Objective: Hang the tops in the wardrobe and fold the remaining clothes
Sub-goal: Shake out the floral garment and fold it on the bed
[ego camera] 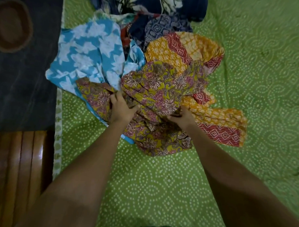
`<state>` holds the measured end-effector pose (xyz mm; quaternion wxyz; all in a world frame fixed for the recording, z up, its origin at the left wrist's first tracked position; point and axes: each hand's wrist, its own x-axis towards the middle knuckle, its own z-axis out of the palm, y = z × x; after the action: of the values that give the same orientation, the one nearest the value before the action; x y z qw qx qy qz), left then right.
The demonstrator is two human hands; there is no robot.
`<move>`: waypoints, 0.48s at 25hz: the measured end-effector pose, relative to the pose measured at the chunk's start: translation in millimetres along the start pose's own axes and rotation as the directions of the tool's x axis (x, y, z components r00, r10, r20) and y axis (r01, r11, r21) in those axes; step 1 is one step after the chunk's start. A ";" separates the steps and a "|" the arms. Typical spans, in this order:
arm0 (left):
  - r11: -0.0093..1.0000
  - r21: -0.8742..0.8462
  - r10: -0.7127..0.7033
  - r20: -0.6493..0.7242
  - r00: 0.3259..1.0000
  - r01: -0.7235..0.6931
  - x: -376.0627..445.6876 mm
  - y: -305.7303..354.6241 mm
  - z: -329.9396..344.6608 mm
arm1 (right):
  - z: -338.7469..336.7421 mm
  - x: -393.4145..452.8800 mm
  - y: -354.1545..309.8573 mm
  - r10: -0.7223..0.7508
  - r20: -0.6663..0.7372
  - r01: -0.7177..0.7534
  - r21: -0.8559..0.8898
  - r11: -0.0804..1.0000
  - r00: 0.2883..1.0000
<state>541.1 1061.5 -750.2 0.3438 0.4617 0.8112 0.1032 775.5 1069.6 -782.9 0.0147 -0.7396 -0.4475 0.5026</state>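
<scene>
On green bedsheet, both hands gripping floral garment

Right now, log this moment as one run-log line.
step: picking from pile | left hand: gripping floral garment | right hand: gripping same garment | surface: green bedsheet | hung: none visible

Ahead of my fingertips, the blue-and-white garment, the orange-and-red patchwork garment and the dark navy clothes are heaped together, closing the way forward. Behind my fingers, toward me, I see open green bedsheet, and more of it to their right. Left of my fingers the sheet ends at the bed's wooden edge and the dark rug.
</scene>
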 end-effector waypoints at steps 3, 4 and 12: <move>0.993 0.076 0.086 0.014 0.996 -0.087 -3.3 -0.4 1.9 | 12.7 -2.8 0.7 0.020 0.030 -0.013 -0.221 0.975 0.999; 0.983 0.144 0.109 0.022 0.994 -0.111 -9.4 -4.0 -0.1 | 11.8 -10.7 -2.0 -0.013 0.029 0.021 -0.286 0.958 0.999; 0.992 0.074 0.106 -0.109 0.988 -0.099 -66.1 -1.4 -78.3 | -39.5 -113.2 -71.9 -0.077 0.109 0.014 0.489 0.872 0.991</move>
<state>511.3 1018.3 -662.2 0.2756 0.5076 0.8076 0.1189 748.1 1053.0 -646.8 0.1845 -0.6683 -0.3238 0.6438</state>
